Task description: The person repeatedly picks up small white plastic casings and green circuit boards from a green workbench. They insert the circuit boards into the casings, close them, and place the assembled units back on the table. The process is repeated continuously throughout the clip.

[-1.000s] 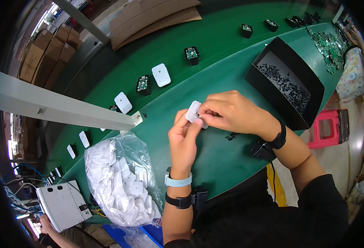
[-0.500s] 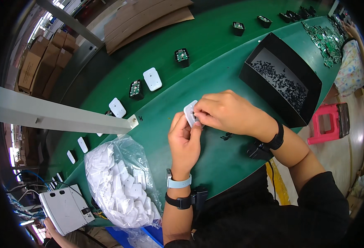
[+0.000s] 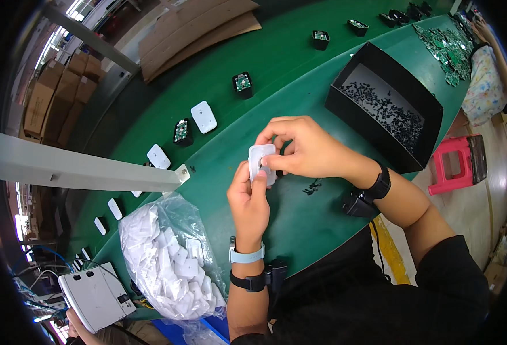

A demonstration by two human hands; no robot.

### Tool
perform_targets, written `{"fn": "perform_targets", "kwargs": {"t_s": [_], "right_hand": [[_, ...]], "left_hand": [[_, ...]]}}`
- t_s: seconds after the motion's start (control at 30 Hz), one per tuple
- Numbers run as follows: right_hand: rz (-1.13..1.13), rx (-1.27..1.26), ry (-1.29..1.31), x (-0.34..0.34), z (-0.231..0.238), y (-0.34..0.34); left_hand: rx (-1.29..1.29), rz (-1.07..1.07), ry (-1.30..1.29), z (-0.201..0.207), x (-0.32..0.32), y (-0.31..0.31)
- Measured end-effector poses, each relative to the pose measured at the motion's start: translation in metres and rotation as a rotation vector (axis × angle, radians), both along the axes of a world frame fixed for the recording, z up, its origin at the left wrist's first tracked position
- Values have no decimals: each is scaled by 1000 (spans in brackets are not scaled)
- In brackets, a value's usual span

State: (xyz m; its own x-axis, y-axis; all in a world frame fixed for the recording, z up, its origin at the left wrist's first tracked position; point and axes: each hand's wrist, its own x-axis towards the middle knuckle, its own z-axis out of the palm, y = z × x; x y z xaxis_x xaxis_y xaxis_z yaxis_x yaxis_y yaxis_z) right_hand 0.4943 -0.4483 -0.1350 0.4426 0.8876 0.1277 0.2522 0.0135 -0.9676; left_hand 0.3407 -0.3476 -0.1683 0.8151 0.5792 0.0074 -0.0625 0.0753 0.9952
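Observation:
My left hand [image 3: 249,201] grips a white plastic cover [image 3: 260,154] with rounded corners, its thumb pressed on the lower part. My right hand [image 3: 305,148] closes on the same cover from the right, thumb on its face and fingers at the far edge. A small dark spot shows by the thumbs; whether it is a separate part I cannot make out. Below the right hand, a few small black parts [image 3: 311,187] lie on the green table [image 3: 299,230]. To the left sits a clear plastic bag [image 3: 170,259] full of similar white covers.
A black box [image 3: 380,109] of small black pieces stands at the right. On the green belt [image 3: 219,86] are white covers [image 3: 204,117] and black housings [image 3: 242,84] with circuit boards. A metal post [image 3: 86,164] crosses at left. Loose boards [image 3: 446,52] and a person lie far right.
The cover has turned so its face shows more fully, and both hands have shifted slightly left. My right thumb now rests on its face. The pieces on the belt sit slightly further left.

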Motion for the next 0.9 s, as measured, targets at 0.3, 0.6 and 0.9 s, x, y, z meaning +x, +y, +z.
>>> {"fn": "perform_targets", "kwargs": {"t_s": [0.3, 0.6, 0.9], "right_hand": [[91, -24, 398, -4, -10, 9], [227, 469, -1002, -103, 76, 90], [358, -268, -1739, -202, 44, 279]], "left_hand": [[-4, 109, -36, -8, 1, 1], [197, 407, -66, -36, -14, 32], [-308, 151, -145, -53, -7, 38]]}}
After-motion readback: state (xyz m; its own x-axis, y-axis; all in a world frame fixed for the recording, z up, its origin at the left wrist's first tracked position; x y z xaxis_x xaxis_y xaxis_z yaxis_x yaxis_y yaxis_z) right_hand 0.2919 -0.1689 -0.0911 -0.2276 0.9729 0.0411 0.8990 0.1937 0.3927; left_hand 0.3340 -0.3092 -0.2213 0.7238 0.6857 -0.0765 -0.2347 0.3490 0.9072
